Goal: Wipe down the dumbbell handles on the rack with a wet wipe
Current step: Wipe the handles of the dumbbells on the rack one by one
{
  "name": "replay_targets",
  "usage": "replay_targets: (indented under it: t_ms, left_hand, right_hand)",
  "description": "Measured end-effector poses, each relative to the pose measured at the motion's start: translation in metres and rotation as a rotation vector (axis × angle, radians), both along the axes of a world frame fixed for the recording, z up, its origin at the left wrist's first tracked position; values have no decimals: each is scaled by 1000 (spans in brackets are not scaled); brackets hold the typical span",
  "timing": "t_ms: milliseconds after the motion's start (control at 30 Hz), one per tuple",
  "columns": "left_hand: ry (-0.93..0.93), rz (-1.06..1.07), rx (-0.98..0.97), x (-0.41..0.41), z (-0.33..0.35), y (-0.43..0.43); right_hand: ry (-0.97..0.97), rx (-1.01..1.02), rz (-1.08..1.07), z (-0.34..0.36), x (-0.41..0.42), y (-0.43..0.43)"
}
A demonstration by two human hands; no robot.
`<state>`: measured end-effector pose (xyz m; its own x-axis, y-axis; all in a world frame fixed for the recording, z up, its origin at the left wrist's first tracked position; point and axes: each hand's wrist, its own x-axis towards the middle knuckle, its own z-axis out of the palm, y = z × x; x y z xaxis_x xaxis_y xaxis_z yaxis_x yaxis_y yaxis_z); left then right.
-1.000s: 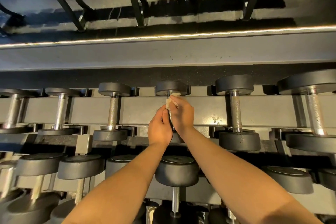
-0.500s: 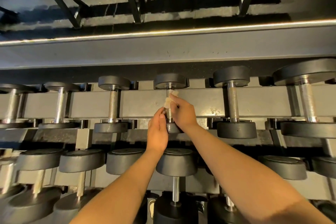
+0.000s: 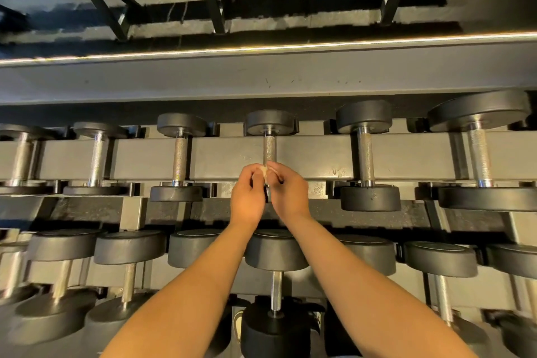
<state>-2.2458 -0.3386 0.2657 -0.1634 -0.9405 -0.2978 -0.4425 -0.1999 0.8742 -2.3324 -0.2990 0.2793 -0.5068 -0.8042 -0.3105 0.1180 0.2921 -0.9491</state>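
At the near end of the centre upper-rack handle (image 3: 269, 149), left hand (image 3: 247, 196) and right hand (image 3: 289, 193) both pinch the wadded wet wipe (image 3: 264, 170). Advise wrapping it fully round the handle and stroking end to end.

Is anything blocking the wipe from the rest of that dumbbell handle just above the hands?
Nothing visible does. The left hand and right hand pinch the wipe by the near end of the handle; its bare length beyond lies open.

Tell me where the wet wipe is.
Head view, centre: wet wipe pinched between left hand and right hand at the near end of a top-row dumbbell handle.
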Motion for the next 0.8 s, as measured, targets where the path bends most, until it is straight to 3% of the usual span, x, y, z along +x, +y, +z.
replay_targets:
  t_ms: [133,200,400,567,800]
  left_hand:
    - [45,-32,-51,-6,9,-10]
    - [39,-30,-40,-4,10,-22]
    - [68,137,-44,-11,9,-61]
    - [50,-5,-9,-33,-1,-76]
    - [20,-31,-58,-17,-6,-54]
  right_hand:
    - [134,-37,-36,-4,5,-9]
    - [107,-42,-26,-10,2,-12]
    - [233,69,-38,-26,-1,-34]
    - [294,158,-104,-32,2,-38]
    - [278,150,-114,-32,3,-36]
